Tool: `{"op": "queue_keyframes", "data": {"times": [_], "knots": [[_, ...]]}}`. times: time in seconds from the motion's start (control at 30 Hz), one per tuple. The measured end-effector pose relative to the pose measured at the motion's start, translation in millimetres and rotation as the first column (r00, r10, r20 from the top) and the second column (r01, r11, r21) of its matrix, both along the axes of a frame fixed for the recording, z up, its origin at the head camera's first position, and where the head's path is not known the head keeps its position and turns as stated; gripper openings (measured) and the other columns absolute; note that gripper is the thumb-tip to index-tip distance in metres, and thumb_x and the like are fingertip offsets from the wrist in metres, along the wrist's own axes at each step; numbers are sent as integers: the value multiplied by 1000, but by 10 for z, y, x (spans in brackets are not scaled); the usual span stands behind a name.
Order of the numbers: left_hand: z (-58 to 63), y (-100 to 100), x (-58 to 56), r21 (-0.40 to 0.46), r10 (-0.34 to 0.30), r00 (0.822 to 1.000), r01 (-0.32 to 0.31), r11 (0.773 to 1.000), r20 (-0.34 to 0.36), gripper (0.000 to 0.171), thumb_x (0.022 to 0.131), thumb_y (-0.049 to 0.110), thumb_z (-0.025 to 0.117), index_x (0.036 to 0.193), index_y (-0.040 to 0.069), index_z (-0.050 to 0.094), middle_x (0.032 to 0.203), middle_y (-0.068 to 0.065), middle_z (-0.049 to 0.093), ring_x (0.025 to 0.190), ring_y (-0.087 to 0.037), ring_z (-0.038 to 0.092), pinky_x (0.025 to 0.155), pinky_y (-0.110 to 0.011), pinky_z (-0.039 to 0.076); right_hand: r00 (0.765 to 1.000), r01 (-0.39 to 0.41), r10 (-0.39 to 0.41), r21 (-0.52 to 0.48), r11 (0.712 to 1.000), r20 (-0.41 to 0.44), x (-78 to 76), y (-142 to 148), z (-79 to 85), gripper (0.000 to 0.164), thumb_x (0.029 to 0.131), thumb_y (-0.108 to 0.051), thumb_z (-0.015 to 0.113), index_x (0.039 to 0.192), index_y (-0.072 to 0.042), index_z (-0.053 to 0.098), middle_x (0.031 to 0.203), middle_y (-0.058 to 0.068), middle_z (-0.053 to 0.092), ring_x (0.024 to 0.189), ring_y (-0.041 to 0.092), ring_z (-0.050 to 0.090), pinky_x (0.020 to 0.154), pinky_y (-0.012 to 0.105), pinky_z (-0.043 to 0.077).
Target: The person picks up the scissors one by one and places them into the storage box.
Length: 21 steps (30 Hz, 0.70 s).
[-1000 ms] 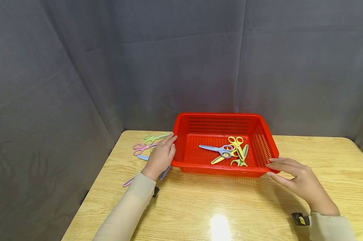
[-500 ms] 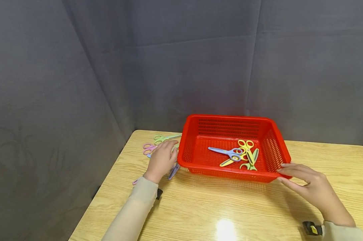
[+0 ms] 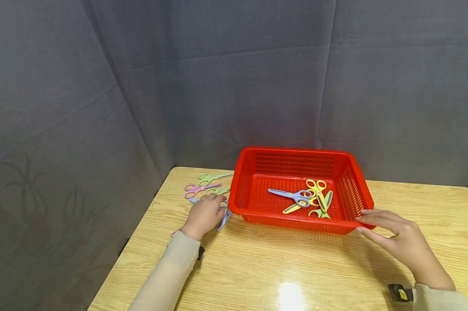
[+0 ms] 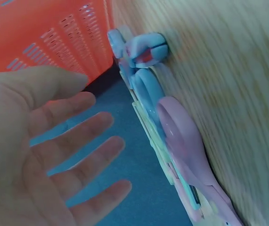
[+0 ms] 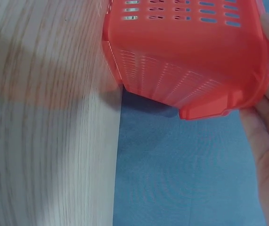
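A red plastic basket (image 3: 273, 217) stands on the table, with blue scissors (image 3: 286, 194), yellow scissors and light green scissors (image 3: 327, 199) lying inside. My right hand (image 3: 406, 237) holds its near right corner, fingers over the rim and thumb below it. Left of the basket lie loose scissors, among them green scissors (image 3: 214, 177), pink scissors (image 3: 197, 189) and purple scissors (image 3: 224, 221). Over this group hovers my left hand (image 3: 203, 217), partly hiding blue scissors (image 3: 193, 200). In the left wrist view its fingers (image 4: 85, 149) are spread and loosely bent, holding nothing, beside scissor handles (image 4: 149, 92).
The wooden table (image 3: 249, 272) has its left edge close beyond the loose scissors. A grey curtain (image 3: 234, 86) hangs behind and to the left. Black straps sit at both wrists.
My left hand has come away from the basket's left rim and moved nearer and lower over the loose scissors. My right hand keeps the corner. The head view has shifted slightly.
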<state>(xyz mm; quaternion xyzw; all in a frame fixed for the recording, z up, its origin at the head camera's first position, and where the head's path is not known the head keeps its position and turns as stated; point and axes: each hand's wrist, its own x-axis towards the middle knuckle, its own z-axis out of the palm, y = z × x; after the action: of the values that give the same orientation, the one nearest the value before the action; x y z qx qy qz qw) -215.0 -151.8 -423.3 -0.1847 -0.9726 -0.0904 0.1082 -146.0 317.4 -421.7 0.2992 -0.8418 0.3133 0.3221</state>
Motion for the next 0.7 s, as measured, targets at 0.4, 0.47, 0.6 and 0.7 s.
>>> {"op": "queue_keyframes", "data": {"times": [0.4, 0.47, 0.6, 0.7], "knots": [[6, 12, -155, -106, 44, 974, -21, 994, 221, 33, 91, 15, 74, 123, 7, 70, 121, -13, 65, 106, -35, 63, 84, -48, 57, 998, 44, -43, -8, 999, 52, 43, -40, 41, 50, 56, 7, 91, 99, -16, 81, 103, -3, 75, 117, -9, 56, 100, 5, 37], [-5, 7, -182, -106, 40, 971, -15, 994, 237, 32, 90, 14, 74, 122, 8, 71, 121, -12, 65, 106, -34, 63, 84, -48, 57, 998, 42, -41, -11, 999, 53, 39, -42, 33, 50, 56, 7, 91, 100, -15, 81, 104, -1, 75, 117, -8, 56, 99, 5, 37], [-17, 4, -211, -96, 43, 964, -18, 995, 263, 32, 89, 12, 75, 120, 7, 72, 121, -11, 66, 109, -34, 63, 87, -47, 57, 999, 26, -26, -19, 999, 41, 28, -30, 4, 48, 57, 6, 91, 99, -15, 81, 105, -2, 75, 118, -6, 57, 99, 6, 38], [-13, 10, -226, -82, 37, 958, -13, 997, 286, 29, 89, 10, 75, 117, 5, 73, 121, -12, 65, 108, -35, 62, 88, -46, 56, 999, 28, -27, -20, 999, 36, 32, -22, -4, 48, 57, 5, 91, 99, -15, 81, 106, -5, 75, 118, -5, 57, 99, 6, 38]]}}
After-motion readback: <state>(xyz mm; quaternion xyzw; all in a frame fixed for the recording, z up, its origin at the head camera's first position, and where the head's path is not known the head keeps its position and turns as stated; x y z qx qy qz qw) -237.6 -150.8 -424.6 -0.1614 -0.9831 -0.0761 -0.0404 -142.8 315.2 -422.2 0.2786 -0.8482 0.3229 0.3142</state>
